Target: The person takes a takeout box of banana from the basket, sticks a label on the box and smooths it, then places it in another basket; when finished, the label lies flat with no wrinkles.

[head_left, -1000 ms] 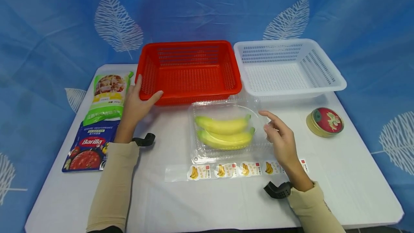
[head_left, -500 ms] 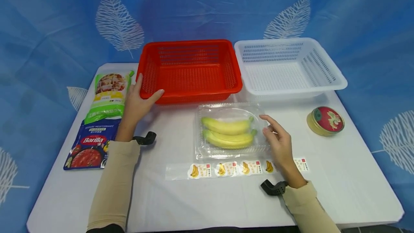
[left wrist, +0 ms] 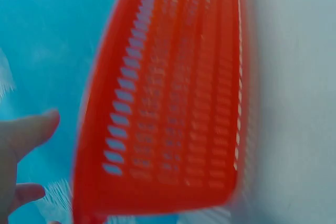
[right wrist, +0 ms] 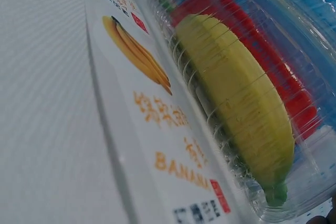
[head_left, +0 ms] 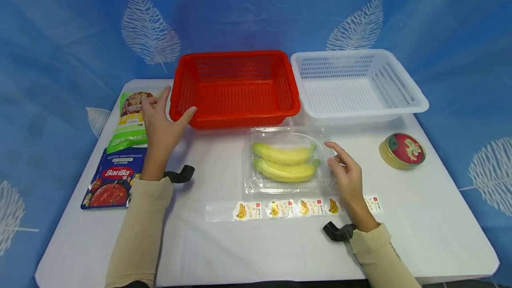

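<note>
A clear plastic clamshell box [head_left: 264, 187] lies on the table with two yellow bananas [head_left: 284, 169] in it. My right hand [head_left: 348, 177] is at the box's right side, thumb and index finger curled at its edge. In the right wrist view one banana [right wrist: 236, 98] shows through the ribbed wall of the box. My left hand [head_left: 161, 130] is spread beside the red basket [head_left: 240, 121], at its front left corner, and overlaps a green food bag [head_left: 128, 134]. In the left wrist view its fingers [left wrist: 31, 132] stand apart from the basket.
A white basket [head_left: 360, 112] stands right of the red one. A gold tin with a red lid [head_left: 404, 150] sits at the right. A strip of banana stickers [head_left: 280, 209] lies in front of the box. A blue Barilla pouch [head_left: 114, 179] lies below the green bag.
The box with the bananas has come down and shifted right, with my right hand at its edge. My left hand has moved left, away from the red basket's corner.
</note>
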A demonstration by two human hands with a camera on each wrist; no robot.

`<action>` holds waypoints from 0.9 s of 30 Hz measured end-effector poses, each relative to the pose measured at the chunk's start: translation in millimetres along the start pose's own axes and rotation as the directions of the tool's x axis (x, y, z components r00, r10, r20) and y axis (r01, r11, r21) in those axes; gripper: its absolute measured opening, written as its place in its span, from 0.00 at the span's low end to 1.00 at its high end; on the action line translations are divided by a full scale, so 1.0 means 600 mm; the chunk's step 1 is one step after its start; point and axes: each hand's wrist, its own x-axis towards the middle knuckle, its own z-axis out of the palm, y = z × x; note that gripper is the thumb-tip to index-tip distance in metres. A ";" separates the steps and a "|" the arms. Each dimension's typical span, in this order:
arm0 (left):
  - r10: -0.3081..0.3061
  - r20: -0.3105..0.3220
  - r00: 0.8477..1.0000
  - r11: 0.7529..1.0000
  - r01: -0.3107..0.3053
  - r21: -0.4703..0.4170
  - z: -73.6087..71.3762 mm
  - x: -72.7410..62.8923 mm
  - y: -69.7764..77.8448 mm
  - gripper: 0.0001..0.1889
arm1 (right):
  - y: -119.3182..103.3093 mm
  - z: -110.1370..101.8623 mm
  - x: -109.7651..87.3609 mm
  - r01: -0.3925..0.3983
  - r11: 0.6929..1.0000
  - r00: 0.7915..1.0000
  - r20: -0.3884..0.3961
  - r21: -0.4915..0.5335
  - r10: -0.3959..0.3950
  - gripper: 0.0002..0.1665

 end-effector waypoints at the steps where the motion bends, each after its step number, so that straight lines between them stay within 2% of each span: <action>1: 0.034 -0.020 0.999 0.999 -0.034 -0.003 0.001 -0.005 0.004 0.42 | 0.000 0.000 -0.001 -0.004 1.000 1.000 -0.001 0.004 0.004 0.21; 6: 0.198 -0.049 0.979 0.980 -0.199 -0.021 -0.002 -0.048 0.022 0.35 | 0.004 0.000 -0.003 -0.015 1.000 1.000 -0.011 -0.012 0.015 0.21; 9: 0.300 -0.044 0.953 0.953 -0.302 -0.038 -0.001 -0.082 0.022 0.30 | 0.006 0.000 -0.002 -0.019 0.999 1.000 -0.020 -0.027 0.019 0.22; 12: 0.374 -0.021 0.927 0.923 -0.374 -0.084 0.010 -0.117 0.014 0.26 | 0.007 -0.002 -0.001 -0.026 0.999 0.999 -0.024 -0.035 0.025 0.22; 13: 0.389 -0.007 0.921 0.917 -0.388 -0.098 0.015 -0.127 0.010 0.25 | 0.006 -0.001 0.001 -0.026 0.999 0.999 -0.025 -0.039 0.025 0.22; 16: 0.376 0.085 0.923 0.922 -0.364 -0.133 0.032 -0.148 0.000 0.19 | 0.004 -0.001 0.005 -0.022 0.999 0.999 -0.026 -0.040 0.021 0.22; 18: 0.354 0.190 0.916 0.932 -0.330 -0.150 0.042 -0.155 -0.005 0.15 | 0.002 -0.001 0.006 -0.018 0.999 0.999 -0.028 -0.037 0.017 0.22; 19: 0.342 0.261 0.903 0.938 -0.311 -0.154 0.045 -0.158 -0.007 0.14 | 0.001 -0.001 0.006 -0.018 0.999 0.999 -0.030 -0.036 0.017 0.22; 20: 0.332 0.336 0.882 0.942 -0.294 -0.159 0.047 -0.162 -0.009 0.12 | 0.001 -0.001 0.005 -0.019 0.999 0.999 -0.031 -0.034 0.018 0.22; 21: 0.327 0.414 0.850 0.945 -0.283 -0.166 0.048 -0.166 -0.011 0.11 | 0.000 -0.001 0.004 -0.022 0.999 0.999 -0.031 -0.032 0.021 0.22; 22: 0.323 0.488 0.811 0.946 -0.270 -0.179 0.049 -0.170 -0.012 0.09 | 0.000 -0.001 0.003 -0.024 0.999 0.999 -0.030 -0.037 0.023 0.21; 23: 0.322 0.557 0.766 0.947 -0.259 -0.190 0.051 -0.175 -0.013 0.08 | 0.000 -0.001 0.002 -0.026 0.999 0.999 -0.029 -0.040 0.024 0.21; 25: 0.341 0.669 0.661 0.940 -0.260 -0.222 0.058 -0.185 -0.014 0.07 | 0.001 -0.001 0.000 -0.025 0.999 0.999 -0.027 -0.042 0.024 0.22; 27: 0.384 0.734 0.561 0.922 -0.284 -0.265 0.070 -0.193 -0.014 0.07 | 0.002 0.000 0.000 -0.017 0.999 1.000 -0.022 -0.036 0.016 0.22</action>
